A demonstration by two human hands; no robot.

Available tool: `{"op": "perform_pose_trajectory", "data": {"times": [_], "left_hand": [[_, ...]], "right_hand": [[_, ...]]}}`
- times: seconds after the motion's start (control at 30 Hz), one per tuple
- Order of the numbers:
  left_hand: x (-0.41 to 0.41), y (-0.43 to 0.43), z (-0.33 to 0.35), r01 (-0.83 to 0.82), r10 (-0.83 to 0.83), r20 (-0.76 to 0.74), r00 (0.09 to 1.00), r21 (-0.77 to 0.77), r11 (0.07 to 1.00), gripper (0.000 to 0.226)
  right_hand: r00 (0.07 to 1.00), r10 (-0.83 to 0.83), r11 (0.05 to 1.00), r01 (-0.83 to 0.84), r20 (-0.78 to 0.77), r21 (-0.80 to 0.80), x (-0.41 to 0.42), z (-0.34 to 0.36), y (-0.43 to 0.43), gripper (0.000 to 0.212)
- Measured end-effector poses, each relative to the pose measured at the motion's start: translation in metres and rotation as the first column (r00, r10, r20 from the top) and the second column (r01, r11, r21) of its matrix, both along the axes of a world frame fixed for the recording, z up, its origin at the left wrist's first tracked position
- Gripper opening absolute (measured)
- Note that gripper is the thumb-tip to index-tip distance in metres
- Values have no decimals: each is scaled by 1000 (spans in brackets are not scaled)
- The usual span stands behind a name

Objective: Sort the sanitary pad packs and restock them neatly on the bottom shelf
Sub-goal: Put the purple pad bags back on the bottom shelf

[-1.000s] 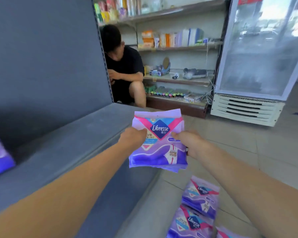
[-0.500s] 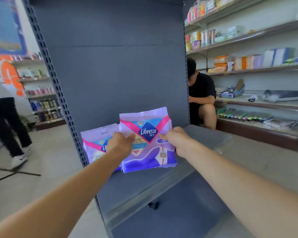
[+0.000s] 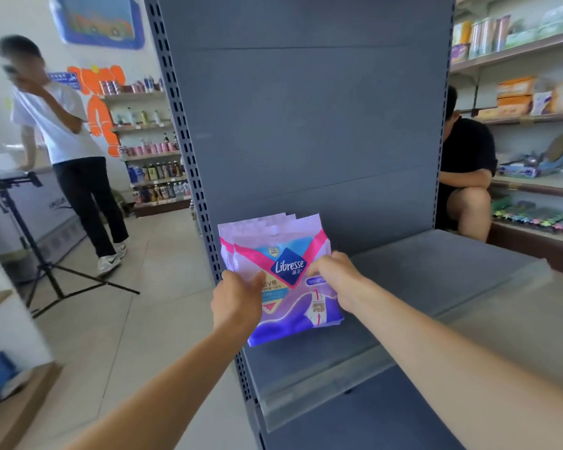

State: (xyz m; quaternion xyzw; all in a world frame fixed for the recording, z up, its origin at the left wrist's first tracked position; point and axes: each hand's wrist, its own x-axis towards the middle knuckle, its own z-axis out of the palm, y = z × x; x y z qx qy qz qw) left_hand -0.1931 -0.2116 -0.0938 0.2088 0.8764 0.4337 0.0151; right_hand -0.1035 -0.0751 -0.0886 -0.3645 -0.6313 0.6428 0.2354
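A purple and pink Libresse pad pack [image 3: 291, 287] stands upright at the left end of the grey bottom shelf [image 3: 420, 287]. My left hand [image 3: 238, 298] grips its left edge and my right hand [image 3: 337, 280] grips its right edge. Right behind it stand more packs [image 3: 231, 241] of the same kind, of which only the white tops and left edges show. Whether the front pack's bottom edge touches the shelf I cannot tell.
The shelf's grey back panel [image 3: 306, 125] rises behind the packs, with a perforated upright [image 3: 182, 141] at its left. A person in a white shirt [image 3: 62, 131] stands at left near a black tripod [image 3: 30, 248]. Another person in black [image 3: 465, 177] crouches at right by stocked wall shelves [image 3: 533, 108].
Both hands carried the pack from over the floor to the shelf's left end, in front of the packs that stand there. My view swung left with it.
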Motion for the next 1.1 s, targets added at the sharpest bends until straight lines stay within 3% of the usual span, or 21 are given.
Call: {"op": "perform_pose_trajectory", "data": {"times": [0.23,0.43,0.57,0.63,0.77,0.9,1.03,1.1], "left_hand": [[0,4,-30,-8,8,-3,1000,1,1000,32],[-4,5,-29,44,-45,-16,999,-30,999,43],[-3,2,-17,44,-46,-10,999,-146,988,53],[0,2,-4,14,-32,-84,996,-200,980,54],[16,5,29,-63,-42,-343,938,-287,956,52],[51,14,51,13,-231,-486,843,-410,912,36],[97,39,44,285,-468,-372,801,-450,846,26],[127,56,33,395,-582,-289,760,-506,767,21]], "right_hand": [[998,22,1000,-21,-51,11,-19,-29,5,39],[1000,27,1000,-27,-11,15,-24,-37,5,48],[999,38,999,-38,24,15,-14,-30,4,36],[999,27,1000,-27,28,13,-5,-24,3,30],[998,-27,994,21,56,105,21,-8,11,46],[988,-45,979,13,150,202,62,8,20,50],[948,-17,951,-83,317,299,117,11,28,45],[893,8,931,-171,450,324,150,6,32,42]]}}
